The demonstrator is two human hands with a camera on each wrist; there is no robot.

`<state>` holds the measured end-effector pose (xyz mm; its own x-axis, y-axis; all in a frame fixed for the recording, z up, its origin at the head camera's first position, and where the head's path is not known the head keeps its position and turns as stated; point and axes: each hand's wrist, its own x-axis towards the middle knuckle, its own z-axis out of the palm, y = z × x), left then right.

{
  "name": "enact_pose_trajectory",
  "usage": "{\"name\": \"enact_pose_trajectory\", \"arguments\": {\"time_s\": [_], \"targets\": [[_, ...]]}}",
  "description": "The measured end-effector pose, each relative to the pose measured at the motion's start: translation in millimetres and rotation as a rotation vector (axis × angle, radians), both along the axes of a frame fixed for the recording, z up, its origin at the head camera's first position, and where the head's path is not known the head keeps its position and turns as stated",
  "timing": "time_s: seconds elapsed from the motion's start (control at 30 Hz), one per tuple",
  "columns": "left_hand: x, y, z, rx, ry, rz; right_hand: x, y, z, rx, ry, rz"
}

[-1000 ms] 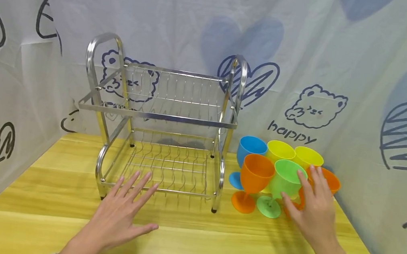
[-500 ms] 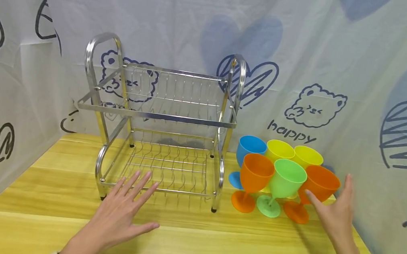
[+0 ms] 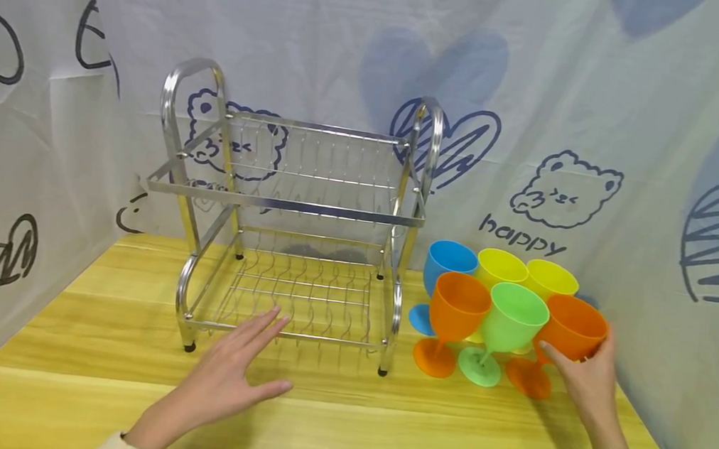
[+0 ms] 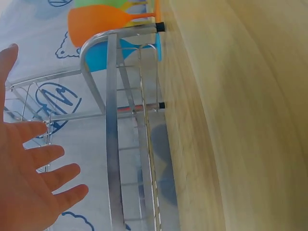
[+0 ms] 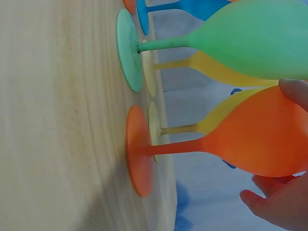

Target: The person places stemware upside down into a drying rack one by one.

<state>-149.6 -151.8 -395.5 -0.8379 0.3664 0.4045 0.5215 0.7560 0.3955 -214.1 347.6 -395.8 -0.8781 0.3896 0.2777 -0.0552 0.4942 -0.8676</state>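
At the right end of a cluster of plastic goblets, my right hand (image 3: 592, 387) holds an orange goblet (image 3: 571, 327) by its bowl. The thumb lies on the bowl's left side and the fingers reach round its right side; its foot stands on the table. Beside it stand a green goblet (image 3: 516, 317) and another orange goblet (image 3: 458, 308). A blue goblet (image 3: 449, 261) and two yellow goblets, one left (image 3: 502, 267) and one right (image 3: 552, 278), are behind, partly hidden. My left hand (image 3: 210, 386), fingers extended, hovers before the two-tier metal dish rack (image 3: 297, 207), holding nothing.
The wooden table (image 3: 380, 433) extends in front of the rack and goblets. A white cloth (image 3: 325, 29) with printed hearts and bears hangs behind, and cloth also borders the left and right sides. The rack's right legs stand close to the blue goblet.
My right hand has moved from above the green goblet to the right-hand orange goblet and taken hold of its bowl. The left hand has shifted slightly, and the whole view has moved a little.
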Motion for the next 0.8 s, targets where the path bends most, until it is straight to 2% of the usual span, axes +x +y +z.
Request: {"name": "enact_pose_trajectory", "arguments": {"time_s": [0.23,0.47,0.63,0.8], "targets": [[-6.5,16.2,-3.4,0.132,-0.072,-0.022,4.1,-2.2,0.9,-0.076,-0.061,-0.082],[-8.5,30.7,-5.8,0.251,-0.111,-0.048,15.8,-2.1,10.7,-0.082,-0.012,-0.158],[-7.5,35.4,-8.8,0.312,-0.115,-0.061,26.9,-6.4,22.9,-0.061,0.044,-0.165],[-7.0,38.5,-9.8,0.373,-0.121,-0.071,38.0,-16.7,35.6,0.005,0.12,-0.11]]}}
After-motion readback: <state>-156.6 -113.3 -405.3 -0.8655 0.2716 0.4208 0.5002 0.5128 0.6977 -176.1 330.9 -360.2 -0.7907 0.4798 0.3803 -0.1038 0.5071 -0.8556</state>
